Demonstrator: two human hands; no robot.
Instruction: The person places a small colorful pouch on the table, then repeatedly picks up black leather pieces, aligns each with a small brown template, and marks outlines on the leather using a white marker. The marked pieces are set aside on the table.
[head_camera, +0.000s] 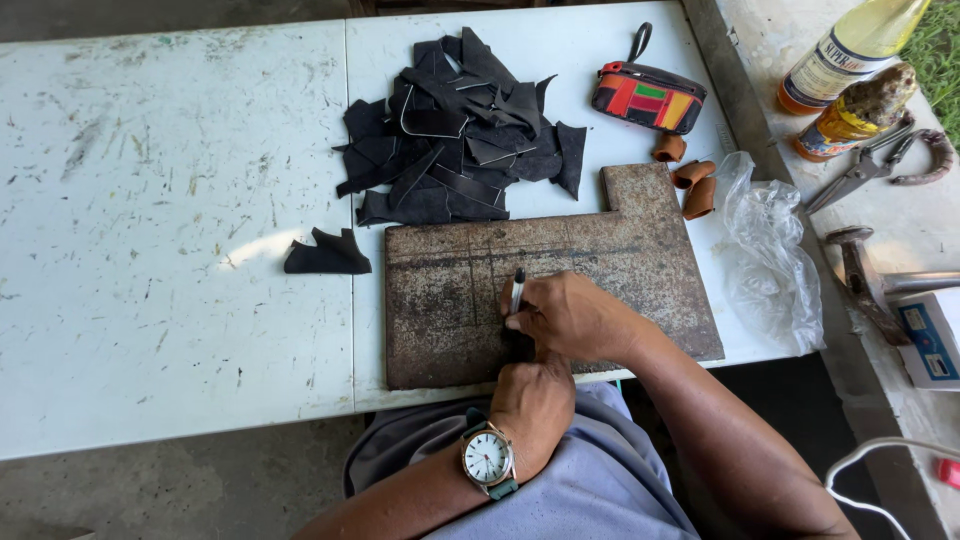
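scrap pile (460, 130) behind the metal plate (620, 270), pouch (648, 97) to its right.

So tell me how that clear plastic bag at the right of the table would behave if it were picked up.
The clear plastic bag looks crumpled and thin, so it would probably flop and sag. It seems to hold nothing, so it is likely very light. Its glossy film may be slippery.

A scuffed white folding table (170, 250) stands on grey concrete floor (150, 500) in daylight.
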